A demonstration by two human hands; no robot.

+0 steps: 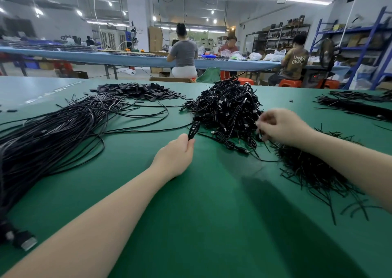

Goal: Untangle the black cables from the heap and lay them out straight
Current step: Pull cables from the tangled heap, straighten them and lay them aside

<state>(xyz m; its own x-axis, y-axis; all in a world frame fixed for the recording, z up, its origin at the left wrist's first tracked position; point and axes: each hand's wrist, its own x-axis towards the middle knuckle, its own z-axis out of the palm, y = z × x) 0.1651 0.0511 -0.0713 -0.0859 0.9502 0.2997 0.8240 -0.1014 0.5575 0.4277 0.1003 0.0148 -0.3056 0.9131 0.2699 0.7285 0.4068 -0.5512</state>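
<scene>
— Nearest to me, at the lower left edge, I make out a connector end (25,242) of the long straightened cables (48,133), which sweep across the left of the green worktop (212,203). I judge those to be the finished ones, and they make a thick sheaf.

— So how much is left?

— Plenty, I'd say. A tall heap (229,110) of coiled black cables sits in the middle of the worktop, so I put the job partway through at best.

— What are the hands doing?

— My left hand (176,156) has its fingers curled round a small folded cable bundle (194,130) at the heap's near left edge. Whether that bundle is free of the heap I cannot tell. My right hand (282,128) is at the heap's right flank with fingers bent in among the strands; it seems to pinch something, but I cannot tell exactly what.

— Anything else around?

— Short black ties (314,167) lie scattered under my right forearm, and a pile of small flat black pieces (135,90) sits beyond the laid-out cables, with more black strands (356,105) at far right.
</scene>
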